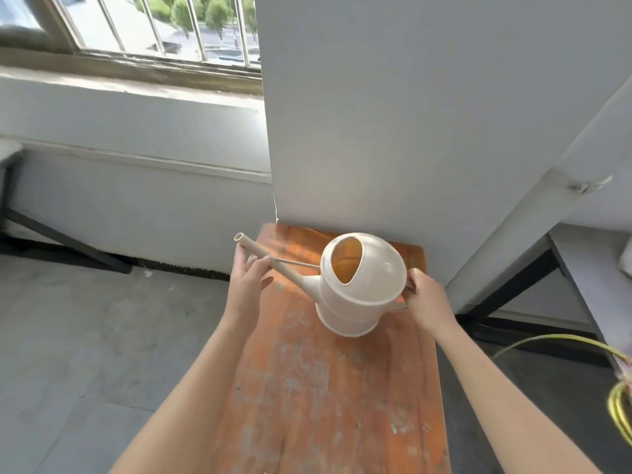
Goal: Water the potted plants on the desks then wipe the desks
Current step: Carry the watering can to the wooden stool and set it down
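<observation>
Well, my right hand point(427, 299) is curled round the handle at the back of the watering can point(362, 289), and my left hand point(247, 285) holds its spout point(265, 260) from beneath, fingers wrapped loosely about it near the tip. Between my hands the can hangs slightly tilted over the worn orange board point(325, 398), though I cannot tell whether its base touches the wood. Beyond my fingertips stands the grey wall point(410, 114), and farther off, past my left fingers, the barred window point(154, 25).
</observation>
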`<state>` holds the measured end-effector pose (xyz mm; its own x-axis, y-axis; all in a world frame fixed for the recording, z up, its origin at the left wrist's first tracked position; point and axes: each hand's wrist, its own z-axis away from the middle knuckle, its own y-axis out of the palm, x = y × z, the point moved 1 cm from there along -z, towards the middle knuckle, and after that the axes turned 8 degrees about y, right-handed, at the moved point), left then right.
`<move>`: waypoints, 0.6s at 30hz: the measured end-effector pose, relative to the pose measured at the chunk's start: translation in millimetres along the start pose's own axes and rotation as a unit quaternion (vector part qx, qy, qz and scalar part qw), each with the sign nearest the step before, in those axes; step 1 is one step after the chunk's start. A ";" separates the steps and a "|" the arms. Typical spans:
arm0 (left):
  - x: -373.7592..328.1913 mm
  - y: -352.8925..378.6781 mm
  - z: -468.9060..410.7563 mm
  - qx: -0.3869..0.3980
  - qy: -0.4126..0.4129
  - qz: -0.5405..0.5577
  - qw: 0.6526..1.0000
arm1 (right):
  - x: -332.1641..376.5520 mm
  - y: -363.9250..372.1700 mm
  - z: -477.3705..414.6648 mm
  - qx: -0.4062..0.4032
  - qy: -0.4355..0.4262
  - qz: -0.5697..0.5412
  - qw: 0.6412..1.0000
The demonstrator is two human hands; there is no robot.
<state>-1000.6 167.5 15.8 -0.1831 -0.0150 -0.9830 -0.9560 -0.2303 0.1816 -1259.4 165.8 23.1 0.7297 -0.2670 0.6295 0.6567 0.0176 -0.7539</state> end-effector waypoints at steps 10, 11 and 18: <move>24.9 22.5 -77.2 -0.032 -0.008 0.019 0.999 | 3.4 16.5 -90.2 -0.009 0.048 -0.055 0.997; 27.6 23.2 -82.6 -0.034 -0.010 0.021 0.999 | 3.8 17.7 -95.2 -0.013 0.046 -0.050 0.998; 40.3 23.1 -99.6 -0.049 -0.007 0.023 0.999 | 5.7 22.3 -117.6 -0.028 0.011 -0.047 0.998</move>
<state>-1007.2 64.7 -22.5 -0.2295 -0.0143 -0.9732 -0.9199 -0.3233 0.2217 -1263.0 51.3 -12.3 0.6613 -0.2858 0.6935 0.7094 -0.0619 -0.7021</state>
